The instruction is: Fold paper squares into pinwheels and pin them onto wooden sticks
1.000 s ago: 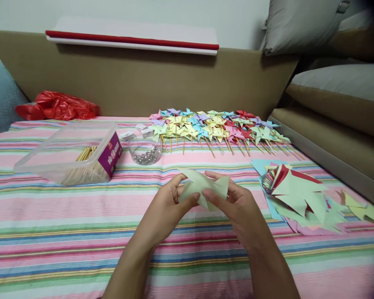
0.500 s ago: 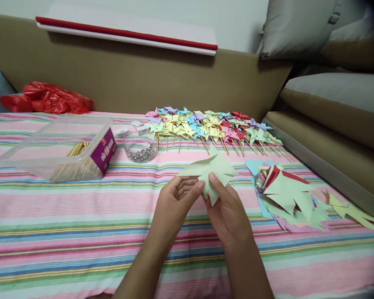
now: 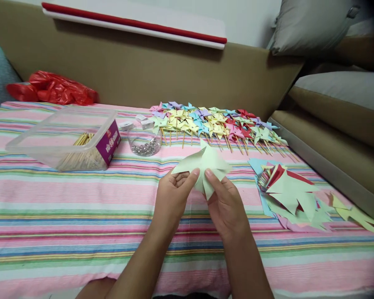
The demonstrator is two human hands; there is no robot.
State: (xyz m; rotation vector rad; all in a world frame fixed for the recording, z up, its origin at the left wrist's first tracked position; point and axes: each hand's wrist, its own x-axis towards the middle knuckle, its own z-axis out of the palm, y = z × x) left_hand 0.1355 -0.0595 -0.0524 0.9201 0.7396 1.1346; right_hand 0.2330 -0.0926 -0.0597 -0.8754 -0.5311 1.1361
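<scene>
In the head view, the green paper (image 3: pixel 210 162) is near the middle of the frame, lifted above the striped cloth (image 3: pixel 81 207) and held between two hands. The left hand (image 3: pixel 171 195) pinches it, thumb on the upper face and fingers curled beneath; the right hand (image 3: pixel 227 201) pinches it too, thumb on the face, its other fingers partly hidden behind. The thumbs lie near each other close to the paper's middle, probably because the cut points splay outward and the centre gives the firmest hold.

At left, a clear tub (image 3: pixel 108 144) keeps the sticks (image 3: pixel 81 158) bunched at one end, all lying much the same way, likely so that they do not scatter. Just beside it, a dish (image 3: pixel 134 135) gathers small shiny pieces (image 3: pixel 146 148), which would presumably roll about if loose. Pinwheels (image 3: pixel 202 118) lie in rows across the upper middle, heads away and stems toward the hands, which seems to save space. At right, cut sheets (image 3: pixel 293 189) lie in a loose heap, apparently within easy reach of the right hand.
</scene>
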